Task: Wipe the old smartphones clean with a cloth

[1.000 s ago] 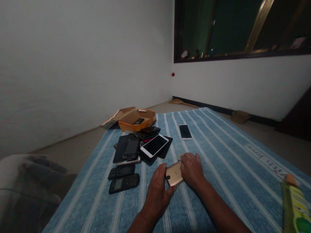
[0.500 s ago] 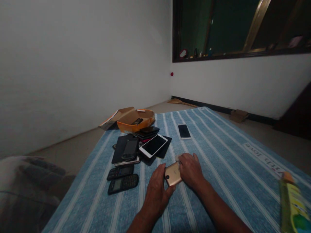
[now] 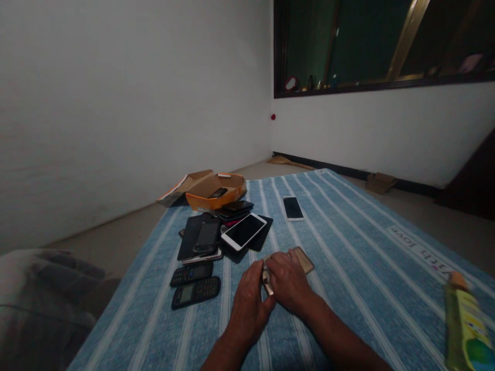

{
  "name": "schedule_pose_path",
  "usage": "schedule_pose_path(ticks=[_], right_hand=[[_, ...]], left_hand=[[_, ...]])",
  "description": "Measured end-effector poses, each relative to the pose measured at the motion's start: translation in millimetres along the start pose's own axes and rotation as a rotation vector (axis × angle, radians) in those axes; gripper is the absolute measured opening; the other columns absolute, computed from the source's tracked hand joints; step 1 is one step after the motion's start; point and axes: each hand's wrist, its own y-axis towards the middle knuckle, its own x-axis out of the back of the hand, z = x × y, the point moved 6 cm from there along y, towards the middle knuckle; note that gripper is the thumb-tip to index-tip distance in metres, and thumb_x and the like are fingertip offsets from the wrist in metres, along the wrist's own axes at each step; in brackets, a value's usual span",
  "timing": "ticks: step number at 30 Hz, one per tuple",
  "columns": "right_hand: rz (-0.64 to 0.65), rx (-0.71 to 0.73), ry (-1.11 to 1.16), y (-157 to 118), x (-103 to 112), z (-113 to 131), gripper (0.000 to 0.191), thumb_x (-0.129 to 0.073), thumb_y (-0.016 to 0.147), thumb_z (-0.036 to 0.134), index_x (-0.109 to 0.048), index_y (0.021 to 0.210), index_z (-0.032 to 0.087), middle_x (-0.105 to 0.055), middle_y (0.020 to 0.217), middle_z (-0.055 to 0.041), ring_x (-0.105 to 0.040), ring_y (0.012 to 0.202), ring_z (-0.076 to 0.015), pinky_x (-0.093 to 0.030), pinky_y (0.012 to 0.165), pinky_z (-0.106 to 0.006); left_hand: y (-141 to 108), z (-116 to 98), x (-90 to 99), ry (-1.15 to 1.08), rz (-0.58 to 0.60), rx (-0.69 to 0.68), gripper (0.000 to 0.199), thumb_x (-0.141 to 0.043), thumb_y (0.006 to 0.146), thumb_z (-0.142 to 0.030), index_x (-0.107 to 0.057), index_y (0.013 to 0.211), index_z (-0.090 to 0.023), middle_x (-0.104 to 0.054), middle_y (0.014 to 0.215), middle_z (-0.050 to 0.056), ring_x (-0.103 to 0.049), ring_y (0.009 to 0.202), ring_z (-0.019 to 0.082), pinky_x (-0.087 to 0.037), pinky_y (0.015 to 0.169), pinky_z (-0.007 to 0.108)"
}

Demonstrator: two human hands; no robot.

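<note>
A gold smartphone (image 3: pixel 266 284) is between my two hands, low over the striped cloth, and only a narrow part of it shows. My left hand (image 3: pixel 249 293) grips its left side, fingers and thumb closed around it. From the right, my right hand (image 3: pixel 288 281) covers most of the phone, fingers bent over it. Just beyond that hand lies a translucent brownish phone case (image 3: pixel 304 260), partly hidden by the knuckles. Left of my hands are two black keypad phones (image 3: pixel 196 292). A white smartphone (image 3: pixel 244 232) rests on a pile of dark phones (image 3: pixel 207 234).
Behind the pile stands an open orange cardboard box (image 3: pixel 216 201) with a phone inside. Another white smartphone (image 3: pixel 293 208) lies alone farther back. A yellow-green bottle or pack (image 3: pixel 467 324) is at the right edge of the blue striped cloth (image 3: pixel 359 278).
My right hand has moved over the gold phone and now hides most of its back. The translucent case, earlier mostly hidden at my right fingers, now lies in view beyond them.
</note>
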Motion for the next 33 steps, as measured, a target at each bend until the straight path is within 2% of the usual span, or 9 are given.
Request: schedule_pose_path(ticks=[7, 9, 14, 17, 20, 24, 26, 29, 33], right_hand=[[-0.031, -0.167, -0.086, 4, 13, -40, 0.024, -0.048, 0.085, 0.01, -0.066, 0.098, 0.019, -0.066, 0.105, -0.0081, -0.054, 0.108, -0.0244, -0.021, 0.106, -0.045], [-0.034, -0.146, -0.088, 3, 11, -36, 0.023, -0.048, 0.084, 0.009, -0.066, 0.097, 0.019, -0.066, 0.103, -0.0083, -0.054, 0.107, -0.0242, -0.022, 0.106, -0.044], [-0.024, 0.002, -0.051, -1, 4, -6, 0.02, -0.049, 0.085, 0.008, -0.064, 0.091, 0.019, -0.065, 0.098, -0.0055, -0.054, 0.101, -0.0222, -0.026, 0.101, -0.04], [-0.005, 0.023, -0.044, -2, 4, -3, 0.02, -0.048, 0.086, 0.008, -0.063, 0.09, 0.02, -0.065, 0.097, -0.0039, -0.055, 0.1, -0.0213, -0.027, 0.1, -0.04], [-0.006, -0.04, -0.05, -2, 10, -20, 0.021, -0.049, 0.086, 0.009, -0.065, 0.093, 0.021, -0.066, 0.101, -0.0044, -0.056, 0.103, -0.0218, -0.028, 0.1, -0.04], [-0.047, -0.185, -0.082, -3, 21, -54, 0.027, -0.047, 0.086, 0.008, -0.066, 0.101, 0.02, -0.066, 0.113, -0.0077, -0.055, 0.111, -0.0242, -0.019, 0.108, -0.047], [-0.053, -0.228, -0.103, -4, 23, -63, 0.028, -0.046, 0.086, 0.008, -0.066, 0.102, 0.019, -0.066, 0.113, -0.0091, -0.055, 0.112, -0.0249, -0.022, 0.107, -0.047], [-0.067, -0.199, -0.126, -6, 22, -57, 0.028, -0.047, 0.084, 0.006, -0.065, 0.101, 0.018, -0.066, 0.111, -0.01, -0.054, 0.112, -0.0255, -0.025, 0.106, -0.045], [-0.092, -0.043, -0.106, -8, 12, -26, 0.026, -0.051, 0.081, 0.005, -0.065, 0.099, 0.018, -0.065, 0.109, -0.0093, -0.053, 0.111, -0.0247, -0.027, 0.107, -0.043]], left_hand=[[-3, 3, -1.8, 0.033, -0.001, 0.005, 0.064, -0.062, 0.078, -0.027, -0.043, 0.138, -0.015, -0.059, 0.131, 0.018, -0.058, 0.121, 0.034, -0.05, 0.1, 0.053], [-2, 1, -0.6, 0.032, -0.004, 0.0, 0.064, -0.063, 0.078, -0.029, -0.044, 0.137, -0.015, -0.06, 0.13, 0.017, -0.058, 0.12, 0.034, -0.05, 0.099, 0.053], [2, -7, 2.4, -0.006, 0.038, 0.015, 0.057, -0.061, 0.079, -0.031, -0.047, 0.133, -0.016, -0.061, 0.127, 0.016, -0.058, 0.119, 0.033, -0.051, 0.099, 0.053], [2, -6, 2.2, -0.002, 0.051, 0.033, 0.058, -0.06, 0.08, -0.029, -0.045, 0.135, -0.016, -0.059, 0.129, 0.017, -0.057, 0.121, 0.034, -0.049, 0.1, 0.055], [0, 0, -0.7, 0.014, 0.051, 0.042, 0.062, -0.062, 0.08, -0.029, -0.043, 0.136, -0.014, -0.058, 0.131, 0.018, -0.055, 0.122, 0.035, -0.047, 0.101, 0.057], [-2, 6, -4.2, 0.032, 0.043, 0.034, 0.065, -0.064, 0.077, -0.026, -0.043, 0.137, -0.012, -0.058, 0.13, 0.02, -0.056, 0.121, 0.035, -0.048, 0.101, 0.057], [-2, 5, -4.2, 0.039, 0.032, 0.025, 0.065, -0.064, 0.076, -0.024, -0.044, 0.137, -0.013, -0.059, 0.129, 0.019, -0.056, 0.12, 0.034, -0.049, 0.1, 0.055], [-2, 2, -1.8, 0.047, 0.009, 0.0, 0.063, -0.063, 0.077, -0.024, -0.045, 0.136, -0.013, -0.061, 0.127, 0.017, -0.058, 0.118, 0.033, -0.051, 0.098, 0.053], [1, -3, 1.2, 0.037, 0.01, -0.032, 0.059, -0.064, 0.079, -0.03, -0.047, 0.133, -0.012, -0.063, 0.123, 0.017, -0.06, 0.114, 0.033, -0.053, 0.095, 0.051]])
